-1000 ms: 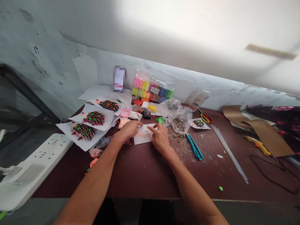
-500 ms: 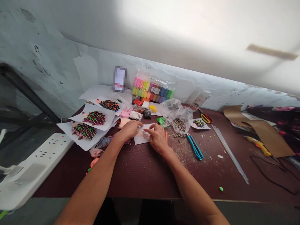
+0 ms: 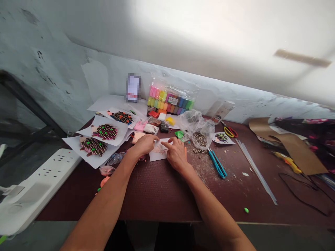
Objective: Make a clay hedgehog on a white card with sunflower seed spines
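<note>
A white sheet of paper (image 3: 155,157) with a pale pinkish drawn or clay shape lies on the dark red table between my hands. My left hand (image 3: 145,145) rests at its left edge, index finger stretched toward the middle, the other fingers partly hidden. From the right my right hand (image 3: 177,153) reaches over the sheet, index finger pointing left, apart from the curled fingers. I see nothing held in either hand. Close by lie a peach clay lump (image 3: 138,137), a green clay packet (image 3: 179,134) and a plastic bag of striped seeds (image 3: 200,138).
Finished seed hedgehog pictures (image 3: 104,131) are stacked at left beside a white power strip (image 3: 56,165). Coloured clay packs (image 3: 171,101) lean against the wall. A blue-handled cutter (image 3: 217,164), scissors (image 3: 230,131), clear glue sticks (image 3: 256,170) and a yellow glue gun (image 3: 289,162) lie at right.
Both hands stay over the paper in nearly the same pose. The whole view has shifted very slightly; nothing on the table has visibly moved.
</note>
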A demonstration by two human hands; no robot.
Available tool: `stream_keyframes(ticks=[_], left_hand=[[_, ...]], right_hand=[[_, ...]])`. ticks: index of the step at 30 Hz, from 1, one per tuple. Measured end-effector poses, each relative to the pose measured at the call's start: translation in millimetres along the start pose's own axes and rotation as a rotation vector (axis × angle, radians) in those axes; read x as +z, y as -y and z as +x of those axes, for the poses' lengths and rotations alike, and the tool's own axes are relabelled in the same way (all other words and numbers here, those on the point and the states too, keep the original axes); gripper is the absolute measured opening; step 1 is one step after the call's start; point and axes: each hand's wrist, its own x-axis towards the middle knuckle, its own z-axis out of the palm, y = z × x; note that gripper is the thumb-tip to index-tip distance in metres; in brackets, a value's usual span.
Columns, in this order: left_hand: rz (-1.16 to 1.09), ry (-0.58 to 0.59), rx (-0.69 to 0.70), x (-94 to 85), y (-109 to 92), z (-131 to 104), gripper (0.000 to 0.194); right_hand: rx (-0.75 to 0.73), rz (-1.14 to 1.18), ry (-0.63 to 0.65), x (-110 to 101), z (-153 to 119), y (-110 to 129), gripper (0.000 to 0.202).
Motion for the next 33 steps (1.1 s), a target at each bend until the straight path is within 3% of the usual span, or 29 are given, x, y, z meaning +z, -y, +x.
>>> stream_keyframes(ticks=[8,17,33], left_hand=[[0.004,0.010,-0.005,-0.2,-1,0,0.044],[0.006,0.020,-0.003,0.3,0,1,0.045],[0.002,0.016,-0.003,0.9,1,0,0.045]], right_hand=[[0.025,-0.097,0.029,-2,0,0,0.038],[0.139,-0.003,-0.021,-7,-3,-10,0.044],[0.076,-0.064,0.045,-6,-7,-10,0.039]])
